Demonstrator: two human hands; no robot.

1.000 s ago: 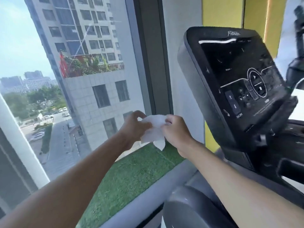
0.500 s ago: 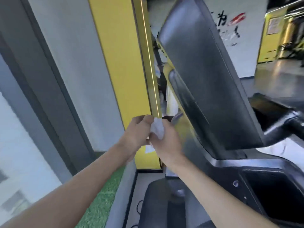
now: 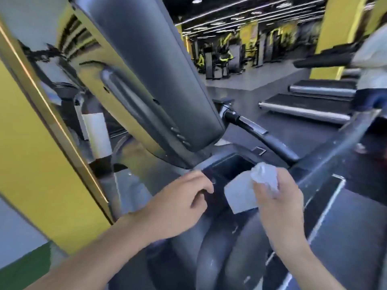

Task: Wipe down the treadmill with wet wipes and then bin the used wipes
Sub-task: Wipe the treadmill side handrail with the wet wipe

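left hand [image 3: 178, 206]: fingers loosely curled, empty | right hand [image 3: 280, 208]: fingers clutch wipe [image 3: 240, 194]

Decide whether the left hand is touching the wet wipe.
Apart. The head view shows dark treadmill between left hand and wet wipe; the right hand grips it.

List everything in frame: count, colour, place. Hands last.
treadmill console: one, dark grey, upper centre, tilted
tray recess: one, black, just below the console
handlebar: one, black, right of the console
wet wipe: one, white, in front of the tray recess, bunched at its right end
pillar: one, yellow, left edge
other treadmills: at least two, black decks with grey rails, right background
another person: one, light top, far right edge
left hand: one, lower centre beside the tray recess, fingers loosely curled, holds nothing
right hand: one, lower right, grips the wet wipe
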